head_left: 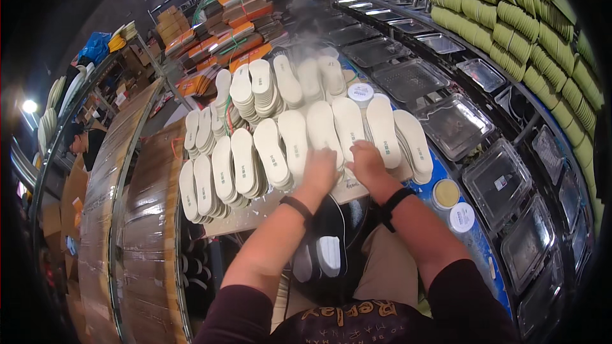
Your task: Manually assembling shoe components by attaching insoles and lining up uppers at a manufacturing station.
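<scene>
Cream insoles stand in two rows of stacks on a light board in front of me. My left hand is closed at the near end of one insole in the front row. Beside it, my right hand is closed at the near end of the neighbouring insole. The fingers are curled and partly hide their grip. To the right of my right hand lies another insole stack, with small green print on its top. A dark shoe-shaped piece with a white patch is below my hands, near my lap.
Metal trays line the conveyor on the right, beside racks of green insoles. Round tubs sit on the blue surface by my right arm. Left are long wooden boards; behind, orange-and-brown bundles. A person is at far left.
</scene>
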The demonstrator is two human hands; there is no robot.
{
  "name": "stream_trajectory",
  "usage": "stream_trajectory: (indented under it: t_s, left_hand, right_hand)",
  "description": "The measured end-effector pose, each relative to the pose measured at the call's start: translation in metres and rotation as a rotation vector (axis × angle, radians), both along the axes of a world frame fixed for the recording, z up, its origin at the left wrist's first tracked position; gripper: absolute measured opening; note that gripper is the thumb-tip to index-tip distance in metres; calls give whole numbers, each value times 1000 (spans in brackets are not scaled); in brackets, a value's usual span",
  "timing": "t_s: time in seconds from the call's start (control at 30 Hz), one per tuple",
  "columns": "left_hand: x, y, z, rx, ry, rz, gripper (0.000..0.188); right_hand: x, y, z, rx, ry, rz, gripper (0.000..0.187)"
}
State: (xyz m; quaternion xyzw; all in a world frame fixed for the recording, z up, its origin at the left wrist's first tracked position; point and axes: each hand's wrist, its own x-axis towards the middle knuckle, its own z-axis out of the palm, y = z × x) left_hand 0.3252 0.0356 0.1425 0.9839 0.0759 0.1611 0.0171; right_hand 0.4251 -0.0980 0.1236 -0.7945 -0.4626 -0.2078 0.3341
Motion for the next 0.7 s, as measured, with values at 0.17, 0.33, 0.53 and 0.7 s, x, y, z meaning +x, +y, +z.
stream_trajectory:
  t_s: [0.17,0.33,0.53,0.7]
  left_hand:
    - [10,25,15,-70,111,-48,20]
    - [-8,38,33,-461,-317,196,26]
    - [-118,10,74,-1041,-771,229,33]
    - [-275,-31,54,-704,-548,67,29]
  right_hand:
    - [6,15,2,-267,68,-79,14]
    - [12,26,-6,-318,-39,-137,11]
    - [22,3,12,-178,36,-213,13]
    - [-93,-69,59,268,243,188,23]
